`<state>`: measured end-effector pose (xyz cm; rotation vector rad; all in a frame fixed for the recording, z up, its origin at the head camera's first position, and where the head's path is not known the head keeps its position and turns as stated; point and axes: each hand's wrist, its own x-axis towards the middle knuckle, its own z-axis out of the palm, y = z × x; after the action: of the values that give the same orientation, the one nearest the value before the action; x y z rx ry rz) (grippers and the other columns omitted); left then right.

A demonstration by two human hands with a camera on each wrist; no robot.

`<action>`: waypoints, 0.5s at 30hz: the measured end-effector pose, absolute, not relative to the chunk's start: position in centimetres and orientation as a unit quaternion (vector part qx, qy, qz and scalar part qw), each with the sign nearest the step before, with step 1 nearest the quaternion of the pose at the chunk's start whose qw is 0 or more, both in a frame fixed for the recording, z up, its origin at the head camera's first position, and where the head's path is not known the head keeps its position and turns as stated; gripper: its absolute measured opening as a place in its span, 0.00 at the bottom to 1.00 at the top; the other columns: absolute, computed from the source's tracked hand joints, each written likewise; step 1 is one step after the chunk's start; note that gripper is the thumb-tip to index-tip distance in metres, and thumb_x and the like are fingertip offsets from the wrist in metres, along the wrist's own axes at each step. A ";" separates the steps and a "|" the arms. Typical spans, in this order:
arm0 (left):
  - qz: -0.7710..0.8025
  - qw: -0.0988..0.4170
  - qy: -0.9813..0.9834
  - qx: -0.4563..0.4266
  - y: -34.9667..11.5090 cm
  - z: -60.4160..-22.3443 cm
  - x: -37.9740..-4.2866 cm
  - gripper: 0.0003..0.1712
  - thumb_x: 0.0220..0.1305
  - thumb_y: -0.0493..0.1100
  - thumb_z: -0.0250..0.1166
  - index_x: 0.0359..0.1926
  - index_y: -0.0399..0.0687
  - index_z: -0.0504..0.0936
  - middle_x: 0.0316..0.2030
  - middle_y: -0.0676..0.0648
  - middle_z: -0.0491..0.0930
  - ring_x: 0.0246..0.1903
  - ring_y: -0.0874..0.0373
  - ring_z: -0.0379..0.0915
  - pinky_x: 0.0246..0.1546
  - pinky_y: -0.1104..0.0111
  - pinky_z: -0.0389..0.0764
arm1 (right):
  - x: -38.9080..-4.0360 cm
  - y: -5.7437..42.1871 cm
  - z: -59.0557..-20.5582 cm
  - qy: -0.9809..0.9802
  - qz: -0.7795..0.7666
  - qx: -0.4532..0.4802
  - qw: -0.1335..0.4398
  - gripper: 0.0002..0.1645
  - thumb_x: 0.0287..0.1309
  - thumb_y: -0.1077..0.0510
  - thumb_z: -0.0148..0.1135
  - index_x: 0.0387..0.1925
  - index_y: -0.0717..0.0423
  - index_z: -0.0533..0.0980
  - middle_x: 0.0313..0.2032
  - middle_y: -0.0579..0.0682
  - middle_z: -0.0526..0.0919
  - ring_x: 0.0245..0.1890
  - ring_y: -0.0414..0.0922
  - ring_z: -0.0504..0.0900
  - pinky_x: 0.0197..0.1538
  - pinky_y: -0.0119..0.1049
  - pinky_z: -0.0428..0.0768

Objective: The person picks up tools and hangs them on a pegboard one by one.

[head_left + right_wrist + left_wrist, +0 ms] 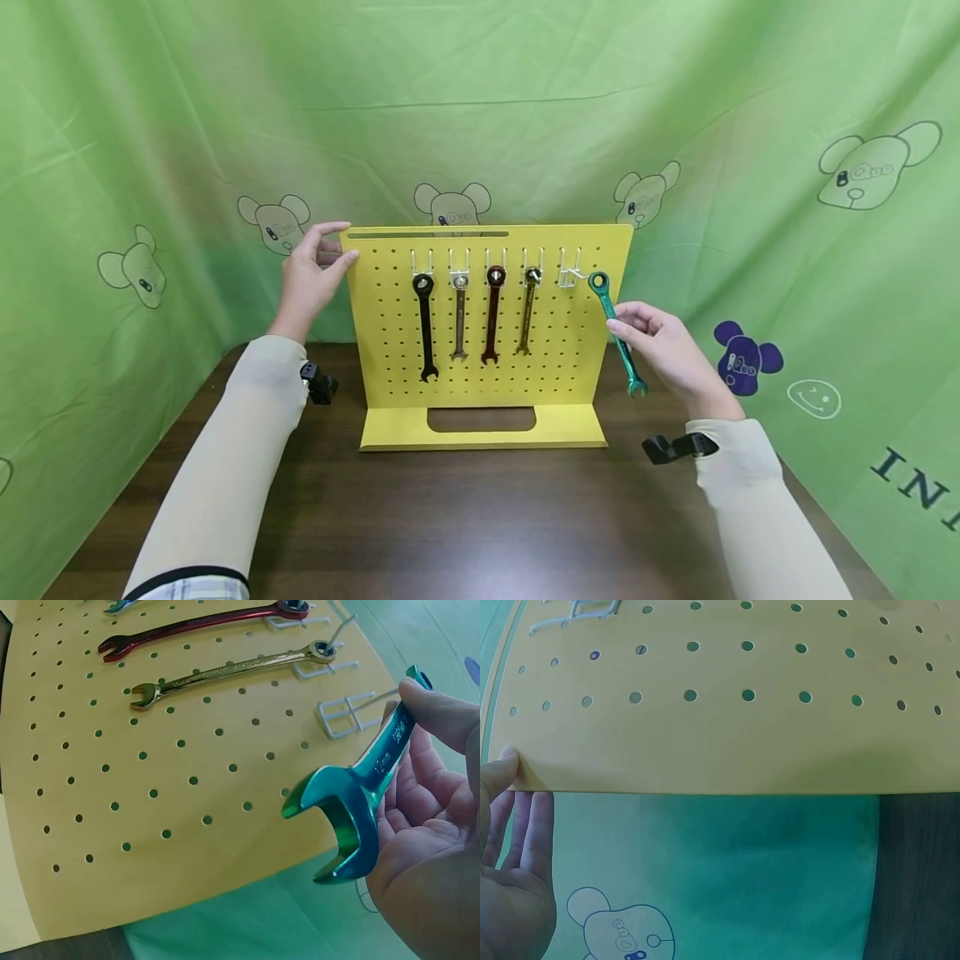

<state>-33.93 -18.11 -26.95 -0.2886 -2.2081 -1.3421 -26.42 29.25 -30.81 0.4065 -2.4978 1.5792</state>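
My right hand (667, 354) pinches a green combination wrench (622, 350) by its shaft, thumb on the near side. The wrench's ring end is up, just beside the tip of a bare white hook (570, 277), apparently apart from it; its open-ended jaw points down. In the right wrist view, "12mm" shows on the green wrench (382, 757). My left hand (303, 279) grips the upper left edge of a yellow pegboard (371, 358), thumb in front and fingers behind. On the board hang a black wrench (426, 329), a silver wrench (460, 325), a red wrench (492, 325) and a gold wrench (527, 317).
The pegboard stands on its flat yellow base (397, 429), which has a cutout, on a dark wooden table (480, 517). A green curtain (480, 108) with printed mouse heads surrounds the table at the back and sides.
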 end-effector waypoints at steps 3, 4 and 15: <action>-0.498 0.268 -0.818 -0.107 -18.1 -26.9 -33.9 0.25 0.68 0.44 0.68 0.64 0.55 0.75 0.48 0.41 0.79 0.49 0.47 0.78 0.48 0.54 0.82 | -26.9 29.0 -30.9 -0.822 0.545 0.143 0.081 0.22 0.71 0.53 0.61 0.55 0.66 0.72 0.38 0.39 0.81 0.39 0.38 0.76 0.42 0.27 0.77; -0.498 0.268 -0.818 -0.108 -18.0 -26.9 -33.9 0.25 0.68 0.44 0.68 0.64 0.55 0.75 0.48 0.41 0.79 0.49 0.47 0.78 0.48 0.54 0.82 | -27.1 28.9 -31.0 -0.819 0.549 0.146 0.081 0.21 0.70 0.53 0.61 0.54 0.66 0.73 0.37 0.39 0.81 0.38 0.38 0.75 0.41 0.27 0.77; -0.497 0.267 -0.818 -0.109 -18.1 -27.0 -33.9 0.25 0.69 0.44 0.67 0.65 0.55 0.75 0.48 0.41 0.78 0.49 0.47 0.78 0.48 0.54 0.81 | -29.1 28.3 -32.0 -0.804 0.570 0.155 0.071 0.19 0.71 0.55 0.61 0.54 0.67 0.73 0.38 0.42 0.83 0.34 0.37 0.75 0.38 0.27 0.76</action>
<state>-33.93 -18.13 -27.02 -0.2929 -2.2084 -1.3413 -29.08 28.30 -32.01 0.4663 -2.4177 1.7136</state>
